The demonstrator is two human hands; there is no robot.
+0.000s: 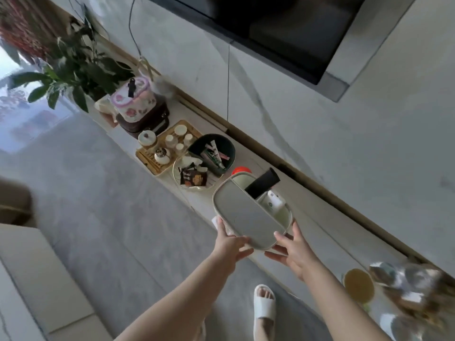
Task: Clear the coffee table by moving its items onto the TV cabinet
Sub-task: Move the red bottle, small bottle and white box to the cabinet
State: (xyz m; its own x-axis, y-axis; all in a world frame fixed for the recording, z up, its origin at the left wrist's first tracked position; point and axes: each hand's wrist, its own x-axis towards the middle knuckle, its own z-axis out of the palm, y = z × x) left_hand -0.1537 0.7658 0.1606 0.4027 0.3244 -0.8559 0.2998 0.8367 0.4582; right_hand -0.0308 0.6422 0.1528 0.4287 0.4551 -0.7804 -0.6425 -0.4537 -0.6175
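Observation:
I hold a beige oval organizer box [248, 217] with a flat lid over the low white TV cabinet [317, 225]. A black remote [263, 183] and a white remote [273, 203] stand in its open back compartment. My left hand [231, 244] grips the box's near left rim. My right hand [293, 252] grips its near right rim, thumb on top. On the cabinet to the left stand a wooden tea tray with white cups [167, 146], a dark green bowl of sachets [213, 152] and a white plate of snack packs [192, 177].
A floral container [134, 102] sits on a dark case beside a potted plant [73, 67] at the cabinet's left end. A red-orange item [241, 171] shows behind the box. A TV [283, 25] hangs above. Glass items and a yellow round thing [358, 285] lie right. My slippered foot [263, 306] is on the grey floor.

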